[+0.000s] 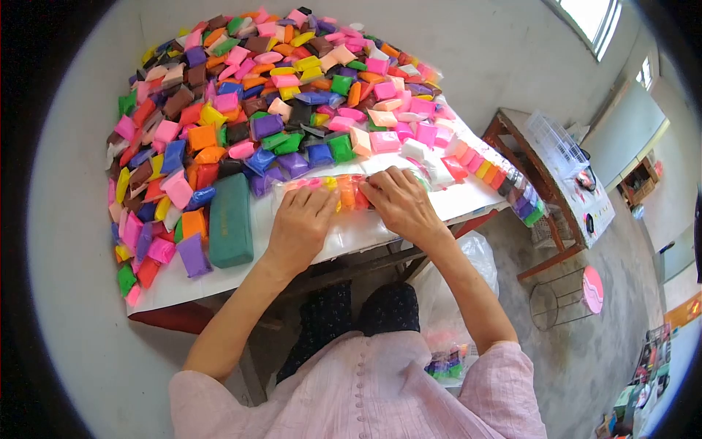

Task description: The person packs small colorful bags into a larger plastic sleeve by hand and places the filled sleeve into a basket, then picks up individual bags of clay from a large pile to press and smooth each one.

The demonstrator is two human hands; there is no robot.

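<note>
My left hand (300, 223) is closed, its fingers bent over the left part of a clear plastic bag (344, 192). Yellow, orange and red packets show through the bag, which lies near the table's front edge. At the bag's right end my right hand (401, 201) grips it with curled fingers and thumb. Just left of my left hand is a dark green box (230, 219). Beyond both hands rises a large heap of small, soft-looking packets (256, 88) in many colours. Filled clear packs with rows of coloured packets (486, 172) lie at the right.
The white tabletop (183, 282) meets a wall at the left and back. Below its right side hangs or stands a clear plastic bag (468, 271). Further right are a second table (530, 157) with a white wire basket (553, 139), and a pink-topped stool (592, 290).
</note>
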